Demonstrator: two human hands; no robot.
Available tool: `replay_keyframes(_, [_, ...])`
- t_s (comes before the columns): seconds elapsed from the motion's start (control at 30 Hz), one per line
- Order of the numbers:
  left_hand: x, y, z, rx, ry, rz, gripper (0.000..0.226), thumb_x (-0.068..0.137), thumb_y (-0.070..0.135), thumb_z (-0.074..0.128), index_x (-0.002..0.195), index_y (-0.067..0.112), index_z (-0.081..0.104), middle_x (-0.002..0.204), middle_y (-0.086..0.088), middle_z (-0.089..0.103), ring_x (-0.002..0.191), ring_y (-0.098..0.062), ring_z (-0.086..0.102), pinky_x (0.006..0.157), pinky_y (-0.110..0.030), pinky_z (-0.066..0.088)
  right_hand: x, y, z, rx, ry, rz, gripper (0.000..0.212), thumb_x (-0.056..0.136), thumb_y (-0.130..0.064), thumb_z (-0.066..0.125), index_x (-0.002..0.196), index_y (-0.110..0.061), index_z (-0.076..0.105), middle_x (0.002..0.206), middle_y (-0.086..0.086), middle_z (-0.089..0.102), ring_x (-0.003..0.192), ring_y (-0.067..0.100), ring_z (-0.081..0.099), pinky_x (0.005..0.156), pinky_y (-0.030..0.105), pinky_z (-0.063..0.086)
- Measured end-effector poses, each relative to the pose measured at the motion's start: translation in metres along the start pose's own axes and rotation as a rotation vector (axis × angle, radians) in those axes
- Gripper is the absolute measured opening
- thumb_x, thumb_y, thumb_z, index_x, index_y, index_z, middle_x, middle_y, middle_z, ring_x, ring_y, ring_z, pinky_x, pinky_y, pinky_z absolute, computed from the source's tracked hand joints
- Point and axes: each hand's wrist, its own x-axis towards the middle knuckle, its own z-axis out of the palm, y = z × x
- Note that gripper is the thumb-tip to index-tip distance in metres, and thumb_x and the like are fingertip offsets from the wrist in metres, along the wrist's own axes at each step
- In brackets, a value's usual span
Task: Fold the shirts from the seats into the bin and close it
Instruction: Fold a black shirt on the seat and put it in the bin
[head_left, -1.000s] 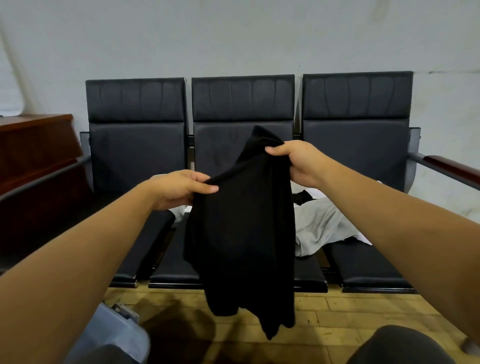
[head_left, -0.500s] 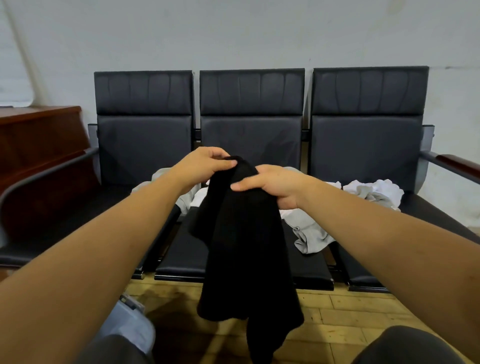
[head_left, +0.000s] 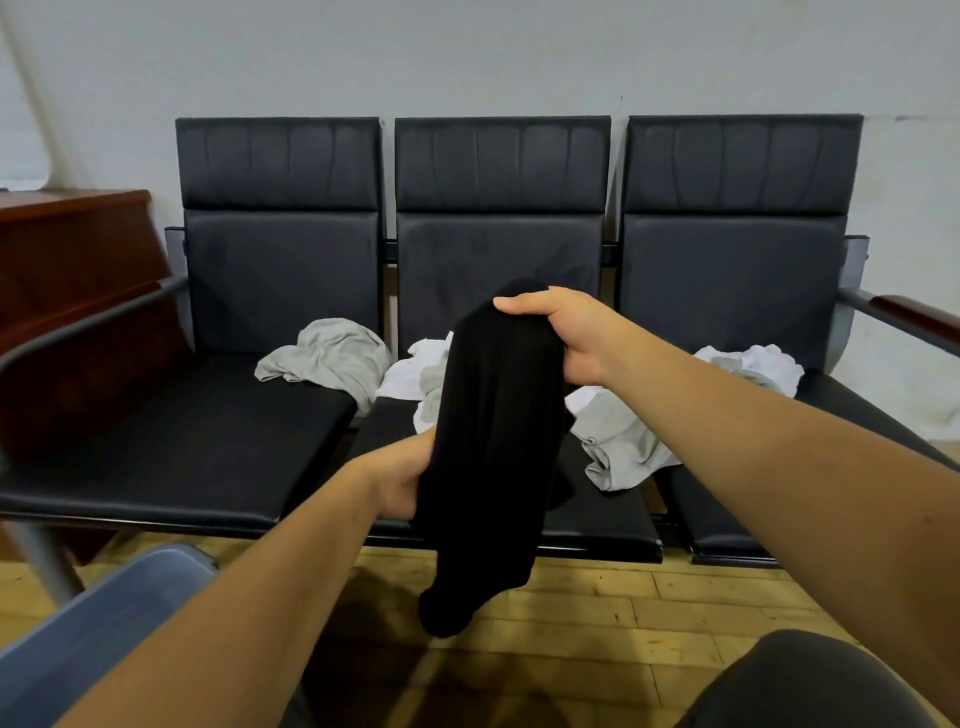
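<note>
While the black shirt (head_left: 493, 447) hangs in a long narrow band above the middle seat (head_left: 597, 512), the right hand (head_left: 566, 338) is closed over its upper end, thumb across the top of the cloth; the left hand (head_left: 402, 486) is lower and to the left, its fingers hidden behind the fabric, so it seems to grip or support the band about halfway down, though how firmly cannot be told; the bottom end dangles free over the wooden floor (head_left: 649, 608), touching nothing.

Judging by that narrow shape, the folding step is in hand and only partly done; the garment is gathered lengthwise but not yet doubled end to end.

Several shirts are not yet dealt with: a grey shirt (head_left: 332, 358) crumpled at the far right of the left seat (head_left: 171, 457), a white one (head_left: 410, 371) and another grey one (head_left: 621, 447) on the middle seat, and a white and grey heap (head_left: 753, 366) on the right seat; so the task looks to be at an early stage.

The bin (head_left: 104, 613), a blue-grey container, sits near on the left, low in the frame, partly hidden by the left forearm; whether its lid is on cannot be told.

The next move probably calls for bringing the hanging end up toward the top, keeping both grips so the layers do not slide apart, then carrying the bundle left and down to the bin.
</note>
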Motion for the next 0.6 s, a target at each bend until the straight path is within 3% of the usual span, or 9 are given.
replay_keyframes(0.07, [0.003,-0.003,-0.001,0.000,-0.021,-0.007,0.046,0.080,0.060,0.068,0.085,0.014,0.068,0.077,-0.003,0.062,0.073,-0.017,0.058,0.074,-0.032,0.048,0.000,0.002,-0.008,-0.025,0.017,0.029,0.011,0.090,-0.015,0.068,0.093,-0.006,0.073,0.095,0.011,0.076,0.083,0.023,0.074,0.068,0.033,0.060])
replay_keyframes(0.17, [0.004,-0.008,-0.003,0.050,-0.042,0.041,0.011,0.085,0.020,0.069,0.088,0.011,0.066,0.074,-0.004,0.057,0.068,-0.016,0.054,0.069,-0.030,0.045,0.003,0.009,-0.024,-0.091,0.021,0.080,0.015,0.089,-0.012,0.068,0.099,-0.002,0.072,0.104,0.015,0.073,0.092,0.027,0.072,0.080,0.038,0.060])
replay_keyframes(0.2, [0.003,-0.009,-0.006,0.041,-0.046,0.086,0.011,0.082,0.012,0.069,0.093,0.008,0.069,0.079,-0.006,0.061,0.072,-0.018,0.057,0.072,-0.031,0.048,0.005,0.011,-0.029,-0.133,0.028,0.104,0.020,0.088,-0.011,0.069,0.104,0.000,0.071,0.107,0.016,0.073,0.097,0.029,0.071,0.083,0.038,0.059])
replay_keyframes(0.3, [0.006,-0.006,-0.019,-0.084,0.000,0.235,0.038,0.074,0.017,0.080,0.109,0.012,0.067,0.093,-0.007,0.062,0.080,-0.018,0.060,0.078,-0.030,0.047,0.009,0.018,-0.046,-0.287,0.060,0.183,0.035,0.084,-0.006,0.073,0.118,0.001,0.066,0.114,0.018,0.072,0.104,0.032,0.071,0.091,0.042,0.057])
replay_keyframes(0.4, [-0.002,0.004,-0.030,-0.123,0.219,0.394,0.010,0.092,0.016,0.065,0.103,0.016,0.065,0.097,0.000,0.067,0.085,-0.013,0.063,0.075,-0.025,0.048,0.009,0.024,-0.061,-0.512,0.098,0.239,0.047,0.078,-0.008,0.081,0.121,-0.003,0.062,0.112,0.015,0.073,0.101,0.031,0.072,0.093,0.046,0.057])
replay_keyframes(0.5, [-0.008,0.014,-0.046,-0.023,0.369,0.464,0.018,0.105,0.019,0.047,0.107,0.016,0.065,0.108,-0.001,0.070,0.100,-0.016,0.065,0.083,-0.031,0.052,0.006,0.027,-0.076,-0.550,0.144,0.241,0.042,0.079,-0.009,0.081,0.117,-0.003,0.064,0.109,0.014,0.074,0.099,0.031,0.073,0.091,0.045,0.058])
replay_keyframes(0.6, [-0.014,0.025,-0.061,0.184,0.546,0.452,0.023,0.105,0.031,0.044,0.106,0.017,0.062,0.102,-0.008,0.064,0.092,-0.025,0.062,0.078,-0.038,0.052,-0.001,0.028,-0.088,-0.458,0.154,0.263,0.034,0.083,-0.010,0.077,0.114,0.000,0.068,0.107,0.014,0.075,0.101,0.028,0.072,0.095,0.042,0.056])
